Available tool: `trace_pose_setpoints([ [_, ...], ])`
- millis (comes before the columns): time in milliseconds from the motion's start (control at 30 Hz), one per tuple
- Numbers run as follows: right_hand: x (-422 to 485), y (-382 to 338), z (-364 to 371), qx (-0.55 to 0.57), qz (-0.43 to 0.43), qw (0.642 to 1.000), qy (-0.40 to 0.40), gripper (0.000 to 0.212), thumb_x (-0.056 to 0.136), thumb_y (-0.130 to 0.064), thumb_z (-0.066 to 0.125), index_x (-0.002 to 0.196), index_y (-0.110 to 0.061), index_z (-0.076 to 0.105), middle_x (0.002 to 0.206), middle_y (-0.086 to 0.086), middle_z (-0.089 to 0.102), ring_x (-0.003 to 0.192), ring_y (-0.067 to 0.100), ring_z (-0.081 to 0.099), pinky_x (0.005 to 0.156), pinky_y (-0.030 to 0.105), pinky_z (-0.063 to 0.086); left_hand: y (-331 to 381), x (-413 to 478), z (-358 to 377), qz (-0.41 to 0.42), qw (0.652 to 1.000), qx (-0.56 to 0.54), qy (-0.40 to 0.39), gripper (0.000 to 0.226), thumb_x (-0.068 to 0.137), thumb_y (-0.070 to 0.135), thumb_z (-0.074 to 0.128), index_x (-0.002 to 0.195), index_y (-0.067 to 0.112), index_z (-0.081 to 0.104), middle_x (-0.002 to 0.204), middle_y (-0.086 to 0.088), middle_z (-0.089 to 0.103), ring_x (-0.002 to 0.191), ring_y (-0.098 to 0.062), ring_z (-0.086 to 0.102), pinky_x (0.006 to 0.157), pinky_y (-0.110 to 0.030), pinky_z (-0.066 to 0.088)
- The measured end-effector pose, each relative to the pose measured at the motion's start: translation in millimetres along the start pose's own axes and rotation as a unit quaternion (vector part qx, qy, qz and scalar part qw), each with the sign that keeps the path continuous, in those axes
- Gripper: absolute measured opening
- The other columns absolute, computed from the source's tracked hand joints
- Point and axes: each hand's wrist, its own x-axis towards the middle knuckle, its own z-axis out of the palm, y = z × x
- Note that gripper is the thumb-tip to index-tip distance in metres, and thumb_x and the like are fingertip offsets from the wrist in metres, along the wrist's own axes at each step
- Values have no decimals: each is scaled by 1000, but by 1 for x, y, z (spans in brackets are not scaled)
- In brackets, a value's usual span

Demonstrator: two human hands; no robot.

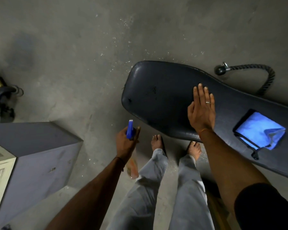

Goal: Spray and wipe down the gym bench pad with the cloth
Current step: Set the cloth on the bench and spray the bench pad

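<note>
The dark padded gym bench pad (158,97) stretches from the centre to the right edge. A folded blue cloth (256,128) with a dark border lies on the pad at the right. My right hand (202,110) is flat, fingers straight, over the pad's near side, left of the cloth. My left hand (126,141) grips a spray bottle (130,130) with a blue trigger head and a clear body of orange liquid, held left of the pad above the floor, nozzle pointing away from me.
A grey box-like cabinet (40,156) stands at the left. A black rope cable attachment (256,70) lies on the concrete floor beyond the bench. A wheeled chair base (5,100) is at the far left. My bare feet (156,143) stand by the pad's near edge.
</note>
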Motion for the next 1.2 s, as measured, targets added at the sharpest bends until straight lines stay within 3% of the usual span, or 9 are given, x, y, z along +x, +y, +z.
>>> trace_pose_setpoints([
  [100, 0, 0, 0, 4, 0, 1000, 2, 62, 101, -22, 35, 161, -14, 20, 170, 6, 15, 157, 25, 15, 129, 45, 12, -11, -7, 4, -16, 1000, 19, -14, 27, 95, 34, 69, 84, 10, 63, 78, -17, 66, 73, -35, 68, 68, -40, 63],
  [233, 0, 0, 1, 8, 3, 1000, 4, 62, 101, -22, 35, 161, -14, 21, 170, 6, 15, 157, 24, 14, 129, 44, 11, -25, -21, 14, -13, 997, 48, -65, 26, 95, 39, 68, 80, 18, 63, 71, -6, 64, 70, -34, 66, 73, -54, 61],
  [333, 0, 0, 1, 10, 4, 1000, 2, 61, 102, -22, 35, 161, -14, 21, 170, 7, 15, 157, 24, 14, 129, 44, 11, -24, -27, 22, -8, 991, 58, -120, 23, 95, 40, 68, 83, 21, 66, 76, -7, 69, 72, -29, 68, 74, -56, 59],
  [433, 0, 0, 1, 15, 2, 1000, 5, 62, 101, -22, 36, 160, -14, 22, 170, 7, 16, 157, 25, 15, 129, 44, 12, -13, -19, 27, 22, 992, 75, -96, 34, 94, 46, 66, 77, 17, 64, 70, -12, 67, 66, -33, 65, 69, -56, 58],
  [567, 0, 0, -1, 14, 2, 1000, 11, 61, 101, -22, 36, 160, -13, 22, 170, 7, 18, 157, 26, 17, 128, 45, 13, 18, 2, 26, 61, 996, 38, -54, 49, 86, 58, 63, 84, 10, 67, 74, -13, 70, 66, -29, 69, 64, -40, 60],
  [733, -1, 0, -1, 18, -3, 1000, 19, 61, 100, -21, 38, 159, -13, 25, 169, 7, 20, 156, 27, 19, 128, 45, 14, 34, 31, 22, 63, 997, 30, -27, 21, 97, 37, 65, 87, 19, 65, 76, -6, 70, 63, -11, 70, 57, -16, 53],
  [867, 0, 1, 1, 19, -1, 1000, 20, 61, 100, -21, 38, 159, -14, 26, 169, 7, 20, 156, 26, 19, 128, 45, 13, 38, 31, 21, 91, 996, 0, -14, 26, 95, 34, 68, 94, 8, 67, 82, -10, 72, 71, -16, 72, 65, -18, 57],
  [1033, 0, 1, 2, 20, -1, 1000, 18, 62, 100, -21, 37, 160, -13, 25, 170, 6, 19, 156, 25, 18, 128, 44, 13, 30, 33, 16, 102, 994, 8, -44, 31, 95, 39, 65, 96, 8, 66, 85, -8, 73, 76, -19, 75, 73, -32, 63],
  [1200, 0, 1, 1, 24, -3, 1000, 14, 61, 101, -22, 36, 160, -13, 25, 169, 7, 19, 156, 25, 19, 128, 44, 14, 40, 20, 26, 127, 986, 51, -99, 19, 96, 34, 66, 90, 16, 67, 81, -9, 73, 70, -19, 70, 63, -21, 56],
])
